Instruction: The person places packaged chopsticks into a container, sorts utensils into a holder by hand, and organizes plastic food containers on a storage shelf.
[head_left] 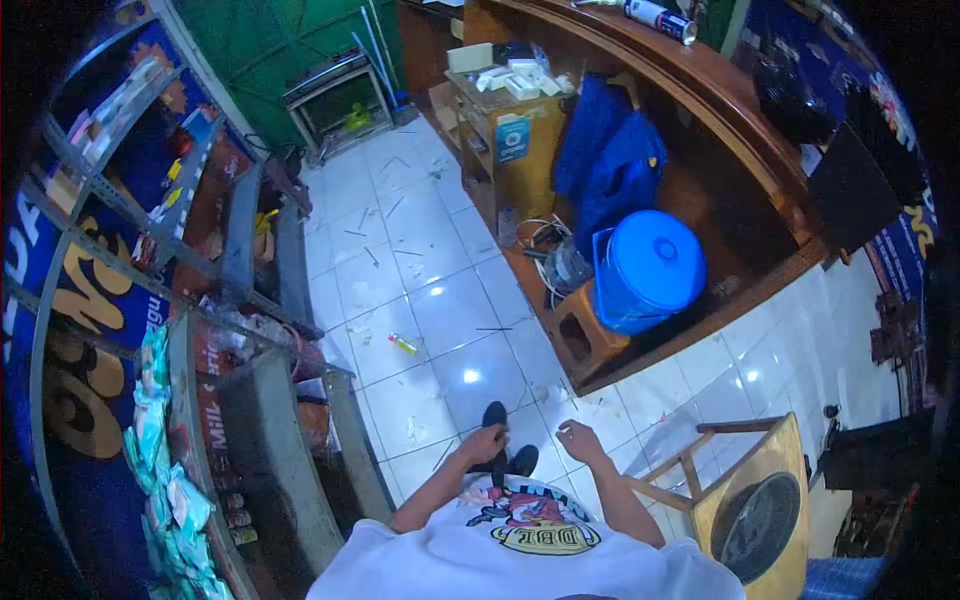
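Note:
Both hands hang in front of the white printed shirt (520, 525), above the tiled floor (440, 350). My left hand (482, 443) is over the dark shoes (496, 414), with its fingers curled; whether it holds anything is too small to tell. To its right, my right hand (578, 440) has its fingers loosely bent and apart, with nothing seen in it. Neither hand touches any object that I can make out. A wooden stool (775, 450) with a round dark seat stands near my right forearm.
Metal shelves (285, 460) with green packets (150, 430) run along the left. A wooden counter (700, 90) curves along the right, with a blue lidded bucket (650, 270) at its foot. A yellow-green packet (402, 344) and scraps lie on the floor.

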